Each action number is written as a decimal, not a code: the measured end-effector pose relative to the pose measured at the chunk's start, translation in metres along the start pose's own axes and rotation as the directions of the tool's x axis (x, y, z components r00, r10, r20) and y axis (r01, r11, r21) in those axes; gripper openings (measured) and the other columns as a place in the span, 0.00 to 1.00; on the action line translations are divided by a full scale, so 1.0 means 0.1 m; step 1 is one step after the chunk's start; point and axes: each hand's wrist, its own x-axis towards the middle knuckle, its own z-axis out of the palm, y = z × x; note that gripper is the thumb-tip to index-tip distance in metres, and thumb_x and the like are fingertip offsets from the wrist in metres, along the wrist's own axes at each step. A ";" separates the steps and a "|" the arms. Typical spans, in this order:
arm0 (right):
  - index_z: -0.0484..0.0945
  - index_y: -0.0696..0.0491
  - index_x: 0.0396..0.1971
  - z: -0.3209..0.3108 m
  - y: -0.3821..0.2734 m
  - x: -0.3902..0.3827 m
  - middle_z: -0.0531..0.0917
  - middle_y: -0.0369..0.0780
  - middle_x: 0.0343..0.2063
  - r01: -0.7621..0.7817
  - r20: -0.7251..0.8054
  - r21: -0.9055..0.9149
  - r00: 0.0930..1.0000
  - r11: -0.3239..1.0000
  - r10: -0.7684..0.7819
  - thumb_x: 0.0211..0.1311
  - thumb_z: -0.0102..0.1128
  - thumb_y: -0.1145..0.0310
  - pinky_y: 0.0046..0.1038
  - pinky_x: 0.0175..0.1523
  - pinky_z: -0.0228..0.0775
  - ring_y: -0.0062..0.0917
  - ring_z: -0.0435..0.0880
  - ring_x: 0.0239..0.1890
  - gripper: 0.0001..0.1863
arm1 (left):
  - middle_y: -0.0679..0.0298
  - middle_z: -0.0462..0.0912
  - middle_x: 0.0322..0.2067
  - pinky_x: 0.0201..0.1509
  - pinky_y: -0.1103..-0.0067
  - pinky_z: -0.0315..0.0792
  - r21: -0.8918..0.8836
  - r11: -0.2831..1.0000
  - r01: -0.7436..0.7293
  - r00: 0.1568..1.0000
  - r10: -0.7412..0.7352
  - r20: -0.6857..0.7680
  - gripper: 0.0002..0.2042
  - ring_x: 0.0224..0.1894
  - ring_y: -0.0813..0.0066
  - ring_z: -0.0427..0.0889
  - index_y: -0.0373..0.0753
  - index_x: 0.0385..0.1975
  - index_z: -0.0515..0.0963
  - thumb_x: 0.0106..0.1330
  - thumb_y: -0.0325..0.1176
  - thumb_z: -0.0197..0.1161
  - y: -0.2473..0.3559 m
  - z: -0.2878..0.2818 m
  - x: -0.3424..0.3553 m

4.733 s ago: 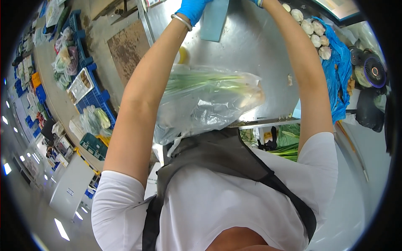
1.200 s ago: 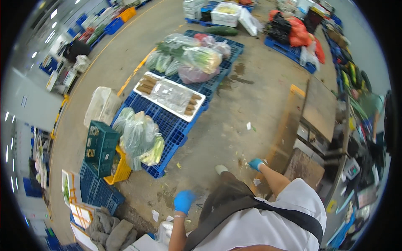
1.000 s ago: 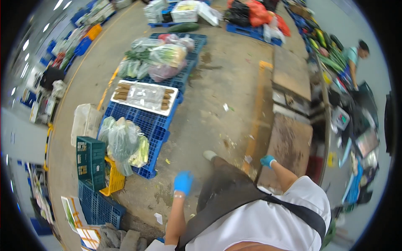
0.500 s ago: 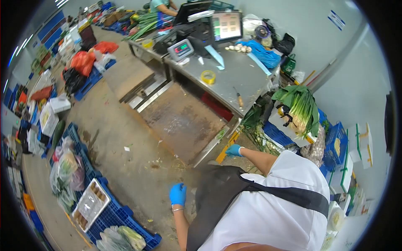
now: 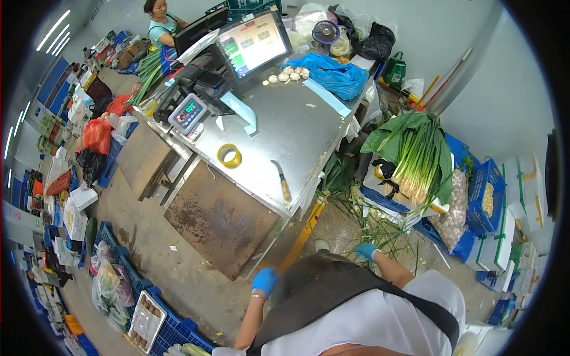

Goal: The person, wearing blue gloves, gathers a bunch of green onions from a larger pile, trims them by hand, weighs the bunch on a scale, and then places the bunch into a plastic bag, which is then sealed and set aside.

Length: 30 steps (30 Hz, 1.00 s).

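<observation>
My left hand (image 5: 265,280) wears a blue glove and hangs at my side, holding nothing, near the corner of a rusty low platform (image 5: 219,222). My right hand (image 5: 366,251), also in a blue glove, hangs empty over the littered floor below a bundle of green onions (image 5: 415,160) on a box. Ahead stands a steel table (image 5: 285,136) with a knife (image 5: 281,181), a roll of yellow tape (image 5: 229,156), a scale (image 5: 187,114) and a screen (image 5: 252,43).
Blue bag (image 5: 332,74) and garlic bulbs (image 5: 288,74) lie at the table's far end. Another person (image 5: 159,24) works beyond the screen. Blue crates with bagged vegetables (image 5: 110,285) stand at lower left; boxes and a net sack (image 5: 454,207) at right.
My view has swung round from the crates on the floor to the steel table. Both hands, earlier raised with a bag of greens, now hang empty at my sides.
</observation>
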 end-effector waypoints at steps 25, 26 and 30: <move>0.77 0.60 0.49 -2.52 0.22 -0.11 0.85 0.44 0.40 0.504 -0.640 0.759 0.694 0.412 0.330 0.63 0.59 0.63 0.27 0.40 0.75 0.27 0.84 0.37 0.20 | 0.53 0.83 0.40 0.46 0.66 0.75 0.095 0.692 -0.716 0.641 0.597 0.483 0.14 0.42 0.54 0.81 0.40 0.43 0.81 0.63 0.41 0.61 3.61 -0.19 2.87; 0.77 0.60 0.49 -2.72 0.02 -0.13 0.85 0.44 0.40 0.496 -0.628 0.768 0.708 0.406 0.323 0.63 0.59 0.63 0.27 0.40 0.75 0.27 0.84 0.37 0.20 | 0.53 0.83 0.41 0.47 0.67 0.75 -0.029 0.765 -0.644 0.657 0.572 0.491 0.14 0.43 0.55 0.81 0.40 0.43 0.80 0.64 0.41 0.61 3.77 -0.10 2.94; 0.79 0.58 0.47 -3.23 -0.39 0.23 0.84 0.46 0.41 0.587 -0.814 0.579 0.373 0.566 0.445 0.60 0.60 0.60 0.33 0.47 0.73 0.36 0.83 0.41 0.20 | 0.55 0.83 0.43 0.48 0.72 0.75 -0.076 0.810 -0.582 0.687 0.540 0.487 0.13 0.44 0.62 0.83 0.39 0.45 0.80 0.64 0.36 0.62 4.83 0.62 3.35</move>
